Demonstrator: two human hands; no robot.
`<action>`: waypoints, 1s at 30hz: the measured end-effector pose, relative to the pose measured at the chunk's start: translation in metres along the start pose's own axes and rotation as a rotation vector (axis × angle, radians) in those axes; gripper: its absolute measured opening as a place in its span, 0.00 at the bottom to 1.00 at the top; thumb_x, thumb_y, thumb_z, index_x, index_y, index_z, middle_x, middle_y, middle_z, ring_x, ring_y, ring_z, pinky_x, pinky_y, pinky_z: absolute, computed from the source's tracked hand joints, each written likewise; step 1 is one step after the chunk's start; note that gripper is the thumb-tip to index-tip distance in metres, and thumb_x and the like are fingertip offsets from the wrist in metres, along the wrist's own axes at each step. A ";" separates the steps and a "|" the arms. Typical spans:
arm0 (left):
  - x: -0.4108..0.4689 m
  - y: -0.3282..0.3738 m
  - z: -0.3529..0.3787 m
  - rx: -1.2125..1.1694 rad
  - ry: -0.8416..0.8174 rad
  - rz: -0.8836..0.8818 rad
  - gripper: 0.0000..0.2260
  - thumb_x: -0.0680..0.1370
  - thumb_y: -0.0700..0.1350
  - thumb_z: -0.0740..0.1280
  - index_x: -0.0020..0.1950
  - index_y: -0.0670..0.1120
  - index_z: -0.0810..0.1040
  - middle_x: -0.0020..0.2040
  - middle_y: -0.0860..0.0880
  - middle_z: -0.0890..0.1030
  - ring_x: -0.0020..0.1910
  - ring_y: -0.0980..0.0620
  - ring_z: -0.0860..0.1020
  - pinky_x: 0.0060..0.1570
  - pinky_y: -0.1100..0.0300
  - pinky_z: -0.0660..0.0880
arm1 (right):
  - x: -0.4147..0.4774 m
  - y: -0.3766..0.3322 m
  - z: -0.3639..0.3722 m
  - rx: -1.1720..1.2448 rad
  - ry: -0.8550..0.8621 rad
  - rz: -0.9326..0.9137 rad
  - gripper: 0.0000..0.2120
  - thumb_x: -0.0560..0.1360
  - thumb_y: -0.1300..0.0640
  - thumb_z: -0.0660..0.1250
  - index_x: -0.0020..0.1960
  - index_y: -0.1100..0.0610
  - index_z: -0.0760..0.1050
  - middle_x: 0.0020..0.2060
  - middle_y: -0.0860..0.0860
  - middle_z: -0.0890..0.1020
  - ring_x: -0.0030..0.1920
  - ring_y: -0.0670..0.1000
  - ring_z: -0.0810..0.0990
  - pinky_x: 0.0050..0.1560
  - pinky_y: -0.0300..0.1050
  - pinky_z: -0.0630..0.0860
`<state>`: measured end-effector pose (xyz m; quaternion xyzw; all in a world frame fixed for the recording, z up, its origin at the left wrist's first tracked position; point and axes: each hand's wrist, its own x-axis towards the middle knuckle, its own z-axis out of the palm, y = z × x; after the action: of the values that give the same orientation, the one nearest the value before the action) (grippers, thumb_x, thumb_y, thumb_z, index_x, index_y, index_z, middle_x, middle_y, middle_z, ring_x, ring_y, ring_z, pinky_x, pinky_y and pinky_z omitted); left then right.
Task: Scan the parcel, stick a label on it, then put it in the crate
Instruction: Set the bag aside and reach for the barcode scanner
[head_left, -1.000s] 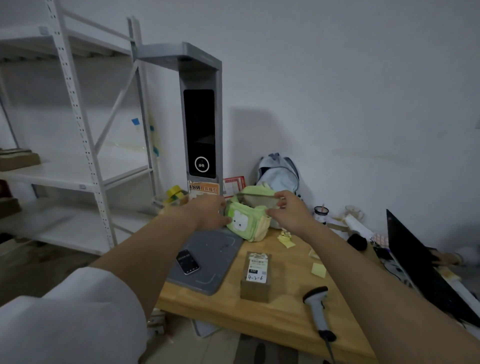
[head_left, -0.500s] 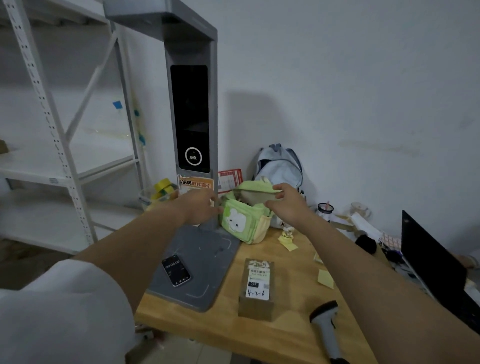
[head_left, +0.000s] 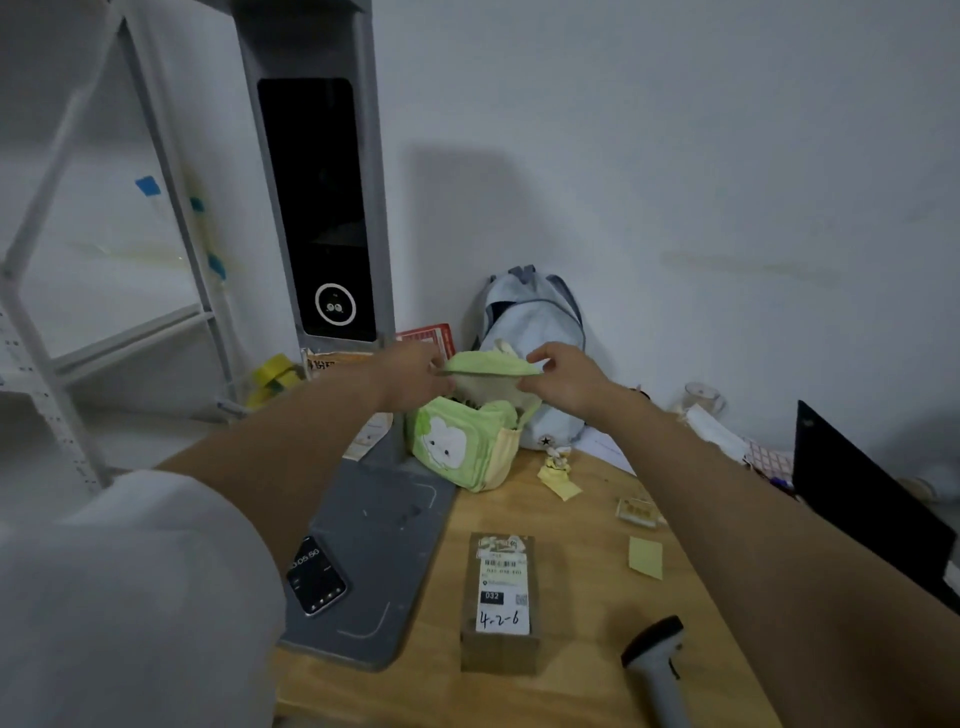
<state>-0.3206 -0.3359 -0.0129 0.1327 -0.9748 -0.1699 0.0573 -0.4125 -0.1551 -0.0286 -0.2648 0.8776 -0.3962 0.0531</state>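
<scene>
Hands, left hand (head_left: 415, 376) and right hand (head_left: 563, 376), now pinch the green pouch (head_left: 465, 447) flap lifted higher; parcel (head_left: 500, 603) lies untouched on the table (head_left: 582, 639), labelled; scanner (head_left: 657, 660) nearby; crate unseen.

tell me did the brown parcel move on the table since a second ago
No. The brown parcel still lies just right of the grey scanner base; only the camera shifted.

head view, forward-down, near table (head_left: 582, 691)
</scene>
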 end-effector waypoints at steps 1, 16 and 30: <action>0.007 0.003 0.004 0.000 -0.009 0.010 0.21 0.78 0.52 0.63 0.65 0.40 0.73 0.61 0.41 0.78 0.58 0.43 0.76 0.52 0.57 0.71 | 0.002 0.006 -0.002 -0.006 -0.009 0.025 0.24 0.74 0.56 0.68 0.69 0.58 0.69 0.64 0.57 0.73 0.54 0.52 0.74 0.50 0.41 0.68; 0.085 0.062 0.153 -0.112 -0.360 0.314 0.19 0.76 0.52 0.66 0.61 0.41 0.77 0.62 0.42 0.78 0.59 0.44 0.76 0.59 0.52 0.73 | -0.019 0.146 -0.023 0.060 0.183 0.460 0.24 0.73 0.53 0.69 0.67 0.58 0.70 0.58 0.54 0.74 0.53 0.52 0.75 0.51 0.44 0.72; 0.068 0.056 0.336 -0.370 -0.796 0.042 0.22 0.76 0.44 0.67 0.69 0.42 0.69 0.64 0.41 0.75 0.62 0.43 0.74 0.61 0.55 0.71 | -0.093 0.291 0.058 0.155 0.100 0.961 0.30 0.76 0.54 0.65 0.74 0.61 0.60 0.68 0.57 0.70 0.65 0.56 0.73 0.58 0.47 0.74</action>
<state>-0.4516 -0.1978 -0.3038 0.0245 -0.8765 -0.3785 -0.2964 -0.4385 0.0123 -0.2899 0.1941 0.8698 -0.4034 0.2074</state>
